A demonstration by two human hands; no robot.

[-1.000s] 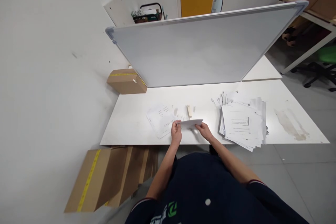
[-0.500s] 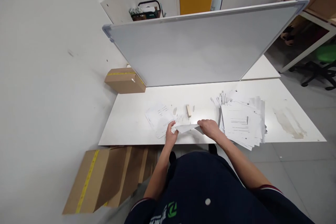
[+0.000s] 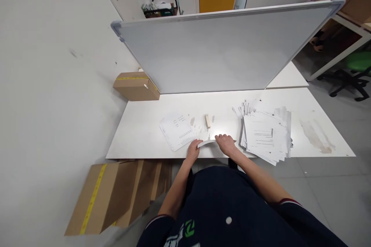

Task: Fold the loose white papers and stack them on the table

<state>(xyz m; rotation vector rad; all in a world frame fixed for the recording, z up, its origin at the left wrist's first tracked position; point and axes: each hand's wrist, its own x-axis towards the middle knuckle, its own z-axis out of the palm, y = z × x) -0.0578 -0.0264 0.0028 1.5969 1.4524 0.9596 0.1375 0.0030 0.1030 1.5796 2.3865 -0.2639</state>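
Near the front edge of the white table, a sheet of paper [image 3: 207,142] is stretched between my two hands, seen nearly edge-on. My left hand [image 3: 193,149] is closed on its left end. On the right side my right hand [image 3: 225,143] grips it, fingers curled over the top edge. Whether it is one sheet or a few, I cannot tell. Just beyond the hands lies a beige stapler [image 3: 207,121]. To the left, printed sheets [image 3: 176,129] rest flat in a small pile. A larger, untidy stack of printed papers [image 3: 262,135] sits right of my right hand.
A large whiteboard [image 3: 208,50] stands across the table's [image 3: 139,131] far side. One cardboard box [image 3: 137,87] rests at the back left corner; further cardboard boxes [image 3: 95,197] stand on the floor at lower left. The big stack overhangs the front edge. A green chair [image 3: 358,61] is at right.
The paper has gone from a tilted, folded-looking sheet to a thin edge-on strip. My left hand has moved right, closer to my right hand, and its fingers have closed in on the edge.
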